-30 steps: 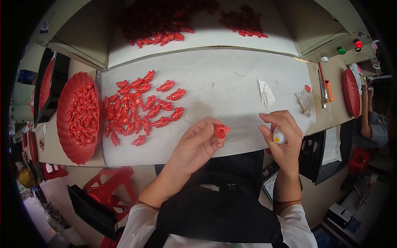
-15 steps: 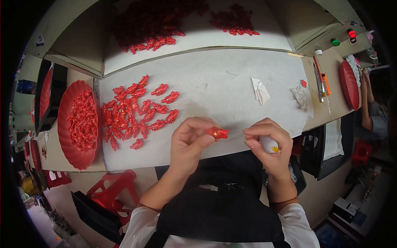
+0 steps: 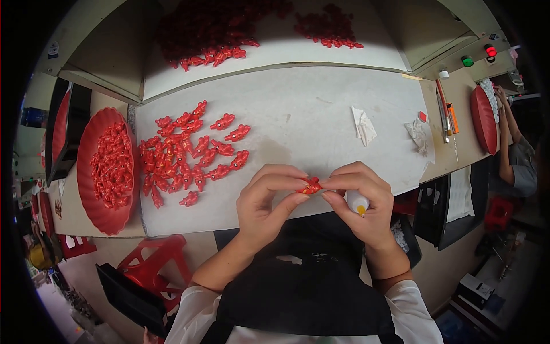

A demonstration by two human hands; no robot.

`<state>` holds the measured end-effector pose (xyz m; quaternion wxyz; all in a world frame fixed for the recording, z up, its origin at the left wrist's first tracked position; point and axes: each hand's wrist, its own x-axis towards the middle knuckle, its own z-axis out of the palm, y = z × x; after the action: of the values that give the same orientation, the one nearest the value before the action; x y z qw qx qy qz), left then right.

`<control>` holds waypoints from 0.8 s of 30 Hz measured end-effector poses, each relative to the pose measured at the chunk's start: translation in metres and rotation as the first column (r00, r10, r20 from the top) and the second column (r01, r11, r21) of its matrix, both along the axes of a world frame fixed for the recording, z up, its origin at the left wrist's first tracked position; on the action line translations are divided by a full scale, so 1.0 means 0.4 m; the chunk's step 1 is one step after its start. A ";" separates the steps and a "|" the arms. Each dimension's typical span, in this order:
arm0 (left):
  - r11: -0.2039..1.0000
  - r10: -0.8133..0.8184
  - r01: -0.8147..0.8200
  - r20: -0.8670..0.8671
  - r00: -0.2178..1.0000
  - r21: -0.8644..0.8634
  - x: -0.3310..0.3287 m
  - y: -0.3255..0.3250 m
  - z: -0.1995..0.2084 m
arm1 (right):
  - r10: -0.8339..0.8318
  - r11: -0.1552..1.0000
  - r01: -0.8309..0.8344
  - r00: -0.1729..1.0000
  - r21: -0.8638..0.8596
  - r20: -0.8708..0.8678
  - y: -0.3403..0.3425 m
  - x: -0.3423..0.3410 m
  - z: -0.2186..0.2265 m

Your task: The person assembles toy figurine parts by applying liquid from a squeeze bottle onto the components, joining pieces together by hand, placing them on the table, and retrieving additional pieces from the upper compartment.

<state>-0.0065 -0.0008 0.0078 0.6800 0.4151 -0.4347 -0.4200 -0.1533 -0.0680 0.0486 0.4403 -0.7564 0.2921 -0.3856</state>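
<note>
A small glossy red figurine [image 3: 311, 186] with gold marks is pinched between the thumb and fingers of my left hand [image 3: 258, 200]. My right hand [image 3: 369, 200] is closed round a small white bottle [image 3: 357, 200] with a yellow tip, tucked in its palm. The thumb and forefinger of that same hand meet at the figurine's right end; whether they pinch some tiny part there is hidden. Several like red figurines [image 3: 186, 143] lie loosely grouped on the white sheet [image 3: 309, 120], left of my hands.
A red scalloped dish [image 3: 86, 192] heaped with figurines stands at the left. More piles [image 3: 220, 54] lie inside the open-fronted cabinet behind. Crumpled tissues [image 3: 363, 126] and an orange-handled tool [image 3: 452, 117] are at the right, near another person's arm [image 3: 509, 137].
My right hand has moved left, and its fingertips now touch the figurine. The left hand has turned the figurine slightly and shifted it a little right.
</note>
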 end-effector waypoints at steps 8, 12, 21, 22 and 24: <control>0.938 -0.104 0.250 -0.492 0.864 0.242 0.009 -0.009 -0.005 | 0.003 0.992 -0.004 1.000 0.130 0.006 0.007 0.011 0.011; 0.924 -0.132 0.308 -0.566 0.814 0.227 0.008 -0.010 -0.007 | 0.011 0.993 -0.012 1.000 0.117 0.008 0.012 0.017 0.003; 0.960 -0.078 0.187 -0.445 0.892 0.206 0.008 -0.006 -0.005 | -0.064 0.996 0.066 0.998 0.061 -0.025 0.020 0.021 -0.002; 0.962 -0.076 0.179 -0.426 0.902 0.206 0.010 -0.006 -0.006 | -0.066 0.996 0.067 0.998 0.062 -0.020 0.020 0.023 -0.003; 0.963 -0.077 0.176 -0.417 0.905 0.204 0.012 -0.002 -0.008 | -0.063 0.996 0.063 0.998 0.064 -0.013 0.021 0.023 -0.006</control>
<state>-0.0017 -0.0017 0.0044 0.6718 0.3676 -0.2571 -0.5894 -0.1440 -0.0596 0.0463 0.4503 -0.7344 0.3305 -0.3855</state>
